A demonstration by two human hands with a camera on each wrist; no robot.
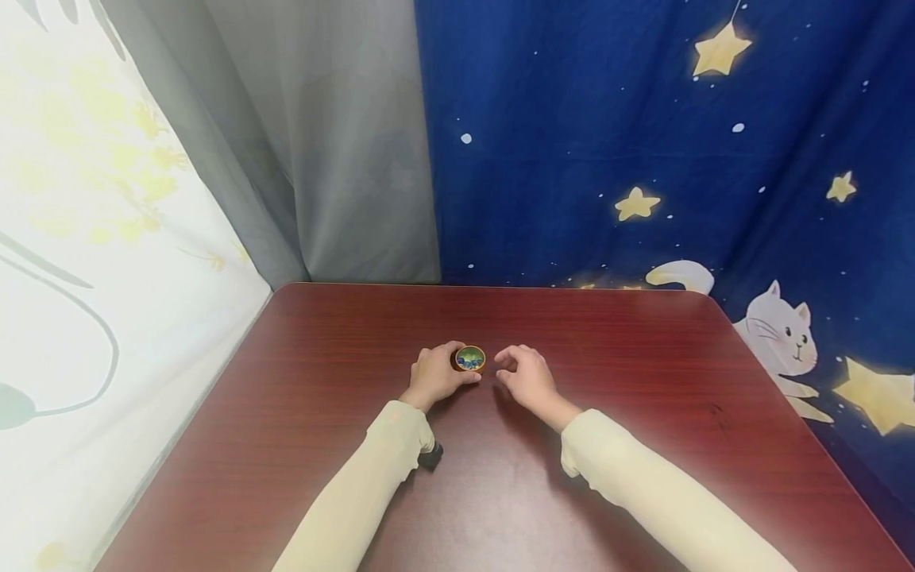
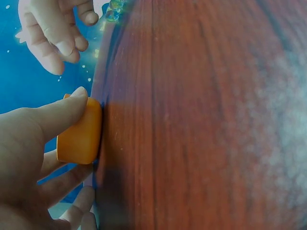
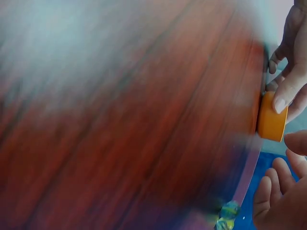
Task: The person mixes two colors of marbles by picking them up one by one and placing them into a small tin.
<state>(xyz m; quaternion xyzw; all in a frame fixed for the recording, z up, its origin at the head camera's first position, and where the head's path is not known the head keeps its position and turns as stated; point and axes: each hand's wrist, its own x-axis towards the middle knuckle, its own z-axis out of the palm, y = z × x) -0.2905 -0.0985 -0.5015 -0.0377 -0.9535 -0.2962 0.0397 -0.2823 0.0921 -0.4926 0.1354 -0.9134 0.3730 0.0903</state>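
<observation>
In the head view, a small round orange cup (image 1: pixel 470 347) with blue and green glassy pieces inside stands on the table. My left hand (image 1: pixel 434 373) grips it from the left, thumb at the near side and fingers round the far side. The left wrist view shows the thumb pressed to the orange wall (image 2: pixel 79 139). To the right of the cup, a short gap away, my right hand (image 1: pixel 527 376) hovers with fingers loosely bent and nothing in them. Clear, greenish glass marbles (image 3: pixel 228 215) lie near the right hand in the right wrist view.
The dark red wooden table (image 1: pixel 457 492) stretches around both hands, its far edge against a grey curtain (image 1: pixel 357 159) and a blue starry curtain (image 1: pixel 572 143). A white patterned cloth (image 1: pixel 93 238) hangs along the left side. A black device (image 1: pixel 430 457) sits under the left wrist.
</observation>
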